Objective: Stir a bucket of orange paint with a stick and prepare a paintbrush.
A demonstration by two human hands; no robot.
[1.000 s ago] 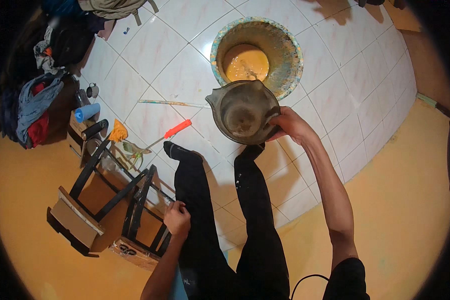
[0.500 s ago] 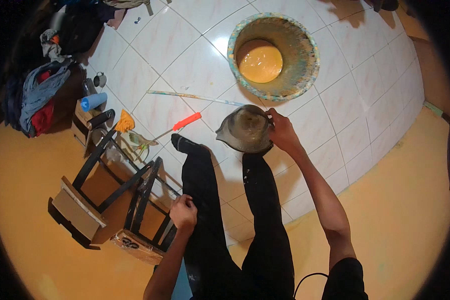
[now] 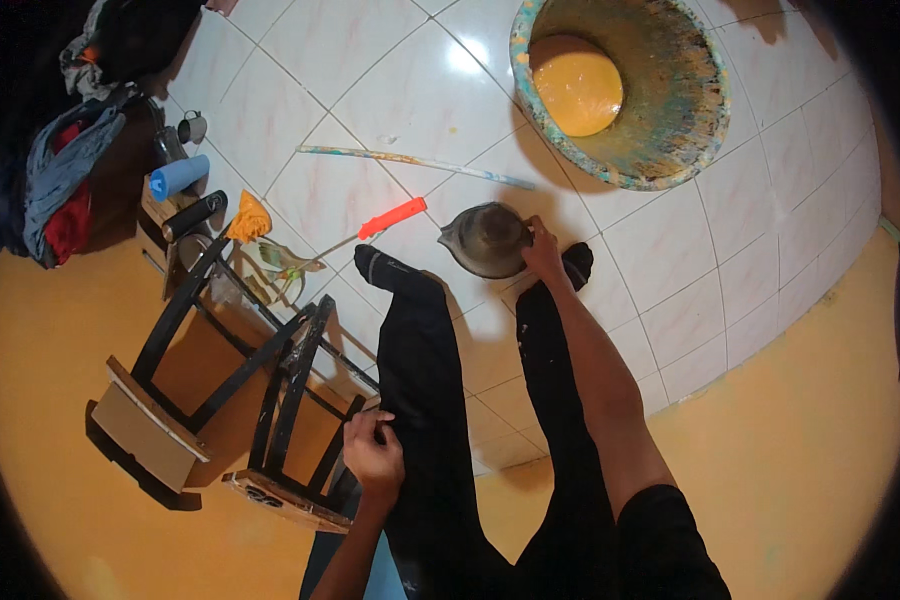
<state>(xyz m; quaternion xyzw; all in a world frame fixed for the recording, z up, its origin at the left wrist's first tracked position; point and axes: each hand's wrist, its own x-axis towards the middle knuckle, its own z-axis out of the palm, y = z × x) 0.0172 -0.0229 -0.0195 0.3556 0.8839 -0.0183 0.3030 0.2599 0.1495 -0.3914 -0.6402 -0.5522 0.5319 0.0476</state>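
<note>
My right hand (image 3: 544, 252) is closed on the side handle of a grey spouted jug (image 3: 473, 240), worn and stained, seen from above between my feet. Its spout points left, and its dark inside makes any contents hard to judge. Beyond it, to the right, a large paint-crusted bucket (image 3: 670, 150) holds orange-yellow liquid (image 3: 578, 88). My left hand (image 3: 374, 455) rests against my left thigh beside a stool, fingers curled in, with nothing visible in them. A paint-streaked stick (image 3: 420, 163) lies on the tiles between jug and bucket.
A tool with an orange-red handle (image 3: 392, 217) lies near my left foot. At left stand black-framed stools (image 3: 280, 400), a blue cup (image 3: 180, 177), a black bottle (image 3: 194, 214), a yellow cloth (image 3: 249, 217) and a metal mug (image 3: 192, 126). Clothes (image 3: 70, 190) are heaped behind them.
The jug has moved nearer to me and shifted away from the stick, my right hand still on its handle. The view has shifted, putting the bucket higher and farther right. My left hand stays at my thigh.
</note>
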